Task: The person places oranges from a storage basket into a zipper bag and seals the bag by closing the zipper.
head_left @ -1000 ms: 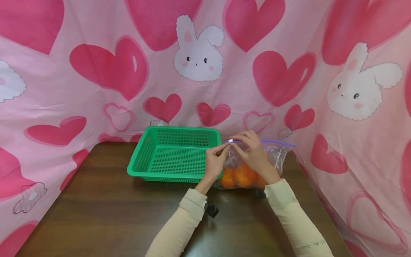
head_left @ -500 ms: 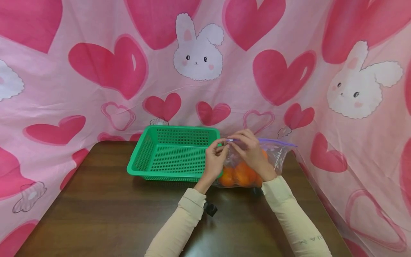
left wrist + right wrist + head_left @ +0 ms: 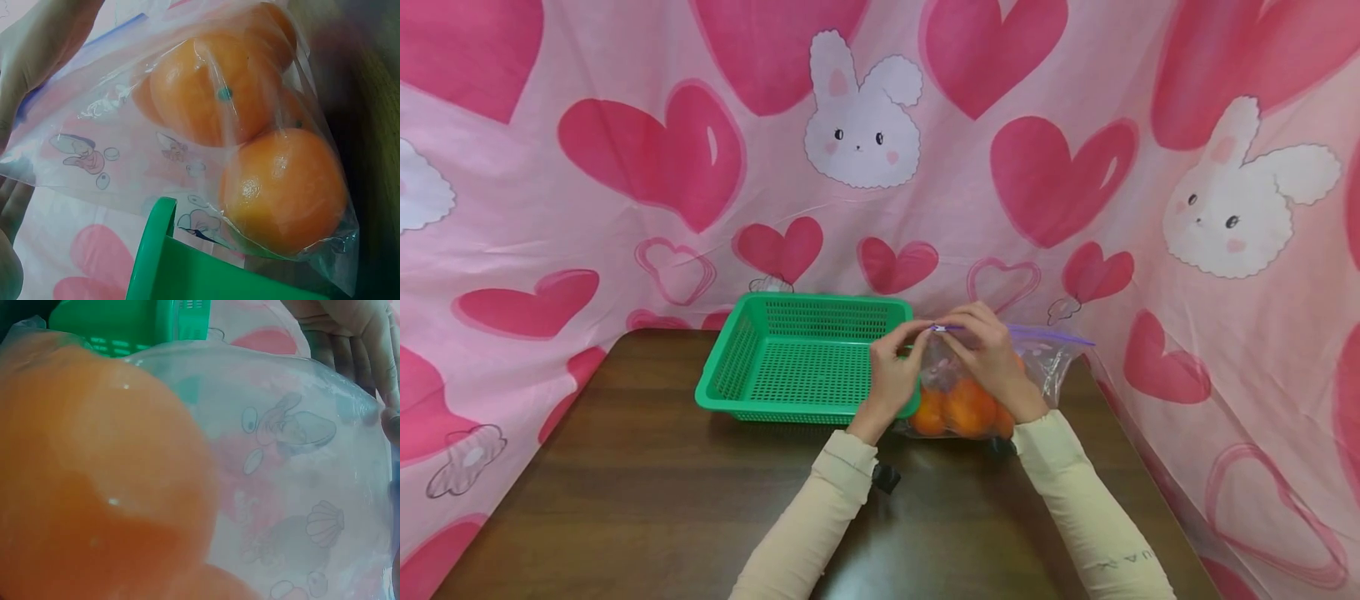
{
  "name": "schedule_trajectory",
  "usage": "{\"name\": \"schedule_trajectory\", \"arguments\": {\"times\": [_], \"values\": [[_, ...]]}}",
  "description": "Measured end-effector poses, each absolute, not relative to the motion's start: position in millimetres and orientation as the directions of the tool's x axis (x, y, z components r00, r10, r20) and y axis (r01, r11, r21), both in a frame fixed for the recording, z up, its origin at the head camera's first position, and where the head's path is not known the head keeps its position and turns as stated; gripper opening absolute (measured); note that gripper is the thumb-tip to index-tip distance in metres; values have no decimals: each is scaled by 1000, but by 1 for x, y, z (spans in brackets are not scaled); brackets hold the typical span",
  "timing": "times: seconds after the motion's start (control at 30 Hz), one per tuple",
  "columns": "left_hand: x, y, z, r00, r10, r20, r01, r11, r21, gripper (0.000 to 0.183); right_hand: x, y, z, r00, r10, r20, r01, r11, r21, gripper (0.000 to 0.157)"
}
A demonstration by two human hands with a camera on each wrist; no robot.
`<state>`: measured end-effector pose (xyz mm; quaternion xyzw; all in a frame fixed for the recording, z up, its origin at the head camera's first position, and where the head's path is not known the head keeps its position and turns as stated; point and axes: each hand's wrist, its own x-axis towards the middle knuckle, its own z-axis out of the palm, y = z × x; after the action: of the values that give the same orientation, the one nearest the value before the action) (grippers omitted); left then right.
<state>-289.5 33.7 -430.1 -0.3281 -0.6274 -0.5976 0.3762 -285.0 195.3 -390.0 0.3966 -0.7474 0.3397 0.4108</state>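
A clear zip bag (image 3: 1051,360) with a purple closure strip stands at the right of the table, bulging with several oranges (image 3: 967,408). My left hand (image 3: 891,377) pinches its top left corner between thumb and fingertips. Just right of that corner, my right hand (image 3: 991,354) pinches the strip at a small white slider (image 3: 939,328). In the left wrist view the oranges (image 3: 281,194) rest in the bottom of the bag, under printed cartoon shells. One orange (image 3: 106,475) fills much of the right wrist view.
A green plastic basket (image 3: 805,411) with a perforated base stands left of the bag, its right end behind my left hand. All of it rests on a dark wooden table (image 3: 647,483). A pink cloth (image 3: 655,250) with hearts and rabbits hangs behind.
My left hand has shifted slightly left, its fingertips drawn out at the bag's corner. The right hand keeps its place by the slider with little movement.
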Motion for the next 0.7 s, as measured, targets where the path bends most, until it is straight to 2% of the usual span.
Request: {"name": "schedule_trajectory", "arguments": {"times": [0.1, 0.23, 0.37, 0.5, 0.7], "values": [[-293, 33, -432, -482, -24, 876, 871, 96, 482, 14, -284, 196, -391, -299, -336, 893, -860, 500, -99, 29], [-293, 34, -433, -470, -9, 882, 874, 132, 467, 12, -282, 195, -393, -198, -374, 906, -828, 559, 49, 30], [-291, 34, -434, -463, 9, 886, 876, 157, 456, 9, -278, 193, -395, -120, -398, 910, -780, 605, 161, 23], [-292, 35, -435, -443, 27, 896, 885, 172, 432, 8, -275, 191, -396, -88, -403, 911, -731, 647, 215, 16], [-295, 36, -438, -394, 36, 918, 904, 195, 381, 9, -273, 189, -397, -76, -399, 914, -678, 693, 246, 15]]}}
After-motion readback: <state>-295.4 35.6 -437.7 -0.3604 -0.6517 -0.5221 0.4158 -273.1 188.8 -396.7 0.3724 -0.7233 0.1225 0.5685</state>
